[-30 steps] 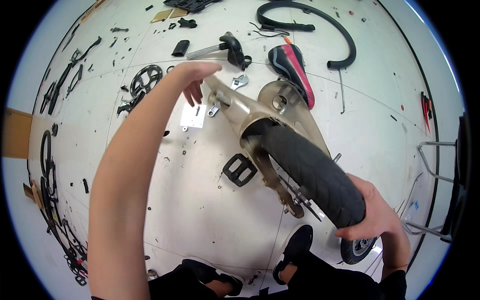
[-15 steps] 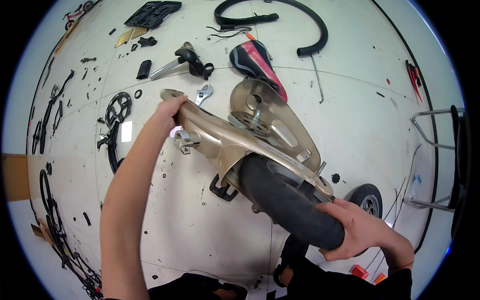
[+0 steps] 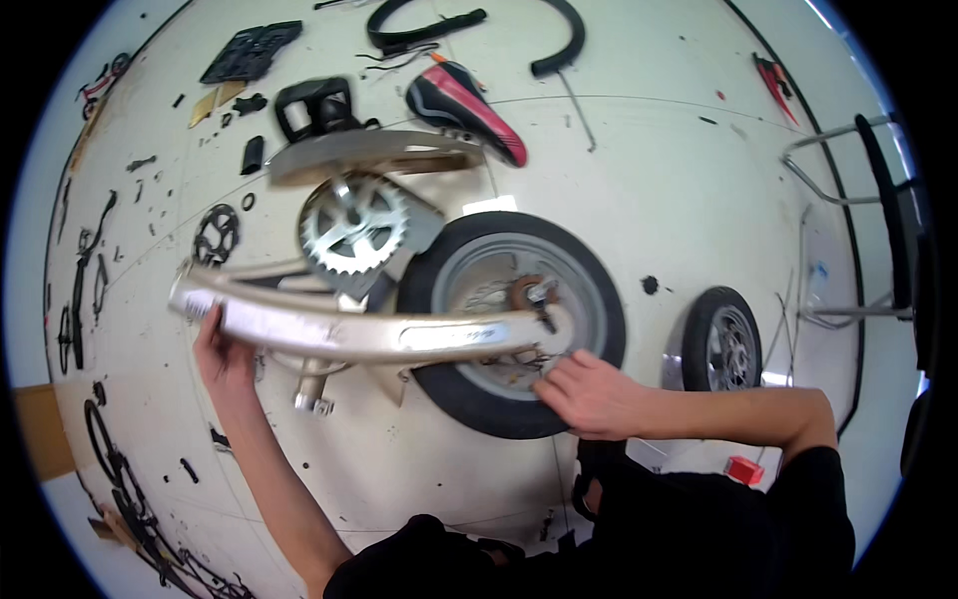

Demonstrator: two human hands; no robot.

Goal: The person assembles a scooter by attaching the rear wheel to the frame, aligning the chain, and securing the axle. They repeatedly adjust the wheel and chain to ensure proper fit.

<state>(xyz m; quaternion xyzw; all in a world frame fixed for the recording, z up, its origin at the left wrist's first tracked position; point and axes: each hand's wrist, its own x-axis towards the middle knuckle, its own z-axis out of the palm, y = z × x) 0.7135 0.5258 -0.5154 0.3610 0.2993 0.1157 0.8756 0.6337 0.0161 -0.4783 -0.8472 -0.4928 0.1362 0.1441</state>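
A champagne-coloured small bike frame (image 3: 359, 334) with a wheel (image 3: 424, 384) mounted at its right end is held up over the floor, turned side-on. My left hand (image 3: 228, 354) is closed round the frame's left end from below. At the wheel's lower right, my right hand (image 3: 594, 397) has its fingers curled over the grey rim, close to the frame's end. A silver chainring (image 3: 324, 235) with a crank sits above the frame tube. Beyond it is a curved chain guard (image 3: 344, 160), with a black pedal (image 3: 317, 90) behind. A clamp (image 3: 311, 389) hangs below the tube.
A second small wheel (image 3: 696, 344) stands to the right. A red-and-black saddle (image 3: 469, 105), a black curved tube (image 3: 577, 35) and a black tool case (image 3: 251, 52) lie at the back. Loose parts and a chainwheel (image 3: 217, 235) lie left; a chair (image 3: 863, 200) is far right.
The frame has been turned so that its wheel, seen edge-on before, now shows its flat side. My left hand moved left and down; my right hand shifted left from the tyre to the rim.
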